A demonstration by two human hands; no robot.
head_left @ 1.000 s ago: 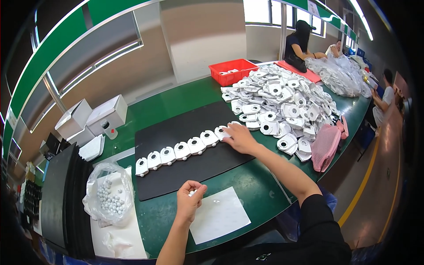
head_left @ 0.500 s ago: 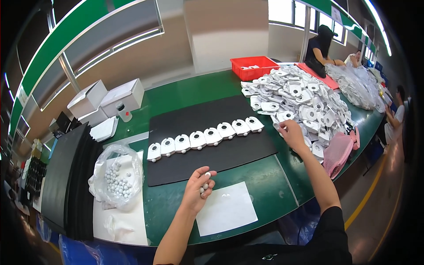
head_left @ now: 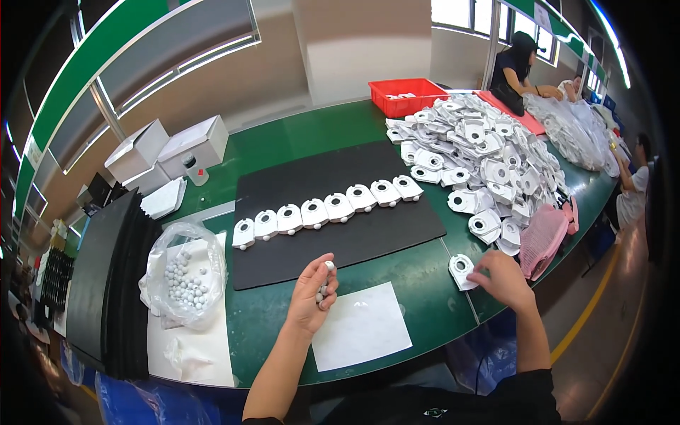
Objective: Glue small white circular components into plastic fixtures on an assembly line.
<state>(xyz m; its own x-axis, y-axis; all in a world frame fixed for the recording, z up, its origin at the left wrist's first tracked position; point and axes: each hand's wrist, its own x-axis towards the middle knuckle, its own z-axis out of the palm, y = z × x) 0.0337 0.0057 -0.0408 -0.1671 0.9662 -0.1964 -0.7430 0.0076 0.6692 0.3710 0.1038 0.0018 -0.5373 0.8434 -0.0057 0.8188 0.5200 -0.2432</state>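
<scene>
Right grip [head_left: 504, 278], turned leftward, pinches a white part [head_left: 462, 272]; left grip [head_left: 309, 292], held upright, curls around small balls [head_left: 329, 265].

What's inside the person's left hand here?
The left hand holds small white balls: one shows near the fingertips, others lower down. Curled fingers may cover more, so the full count cannot be seen.

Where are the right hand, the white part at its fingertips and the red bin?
Right hand [head_left: 504, 280]: head view, on the back of the hand.
White part [head_left: 461, 277]: head view, on its white face just below the round hole.
Red bin [head_left: 412, 107]: head view, on its near outer wall.
</scene>
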